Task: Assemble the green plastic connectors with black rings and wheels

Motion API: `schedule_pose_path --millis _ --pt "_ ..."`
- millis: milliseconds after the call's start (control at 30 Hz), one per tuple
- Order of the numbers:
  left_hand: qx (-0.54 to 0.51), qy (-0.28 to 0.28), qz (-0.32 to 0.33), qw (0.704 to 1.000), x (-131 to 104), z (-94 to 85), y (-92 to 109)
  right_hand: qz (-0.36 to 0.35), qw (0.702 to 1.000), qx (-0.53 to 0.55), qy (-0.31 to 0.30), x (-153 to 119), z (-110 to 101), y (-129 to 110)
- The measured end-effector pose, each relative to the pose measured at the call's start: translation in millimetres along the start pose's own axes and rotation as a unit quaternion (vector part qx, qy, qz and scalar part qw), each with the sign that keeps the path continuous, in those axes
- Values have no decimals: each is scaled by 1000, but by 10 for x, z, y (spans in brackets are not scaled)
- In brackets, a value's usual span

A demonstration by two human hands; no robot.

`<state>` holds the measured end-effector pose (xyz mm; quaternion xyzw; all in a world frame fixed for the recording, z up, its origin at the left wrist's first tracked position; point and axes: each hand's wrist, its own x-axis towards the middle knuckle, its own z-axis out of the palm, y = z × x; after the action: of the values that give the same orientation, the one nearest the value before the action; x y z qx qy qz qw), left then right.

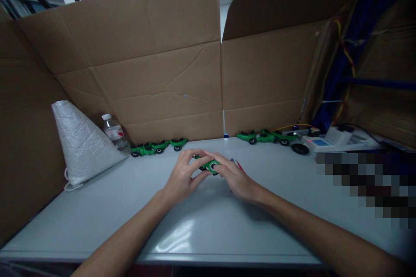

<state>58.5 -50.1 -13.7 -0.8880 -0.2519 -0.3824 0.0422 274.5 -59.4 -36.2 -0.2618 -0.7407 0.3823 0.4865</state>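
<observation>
Just above the middle of the table, both hands grip a small green toy car (204,166) with a round wheel facing me. My left hand (184,176) holds its left end between thumb and fingers. On the other side, my right hand (236,181) has its fingers closed on the car's right part, by the wheel. The fingers cover much of the car. Behind the right hand a thin red object (239,165) and a dark blue tip show; what they are I cannot tell.
Green toy cars line the back edge, some at left (158,147) and some at right (267,137). A white padded bag (85,147) and a water bottle (113,133) stand left. A power strip (349,139) and black disc (300,149) lie right. Cardboard walls (156,73) surround the table.
</observation>
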Motion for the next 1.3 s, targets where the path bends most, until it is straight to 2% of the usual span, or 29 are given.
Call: schedule_pose_path --millis 367,767,933,1300 --pt "2 -14 6 1000 18 0 18 -9 999 -46 -25 28 -28 29" --pt "-3 -17 0 1000 6 -5 -7 -1 1000 -16 8 13 28 71" --pt "-2 -10 0 1000 2 -12 -8 -20 1000 -10 2 14 10 78" --pt "-2 2 5 1000 24 1 31 -4 1000 -12 7 36 19 6"
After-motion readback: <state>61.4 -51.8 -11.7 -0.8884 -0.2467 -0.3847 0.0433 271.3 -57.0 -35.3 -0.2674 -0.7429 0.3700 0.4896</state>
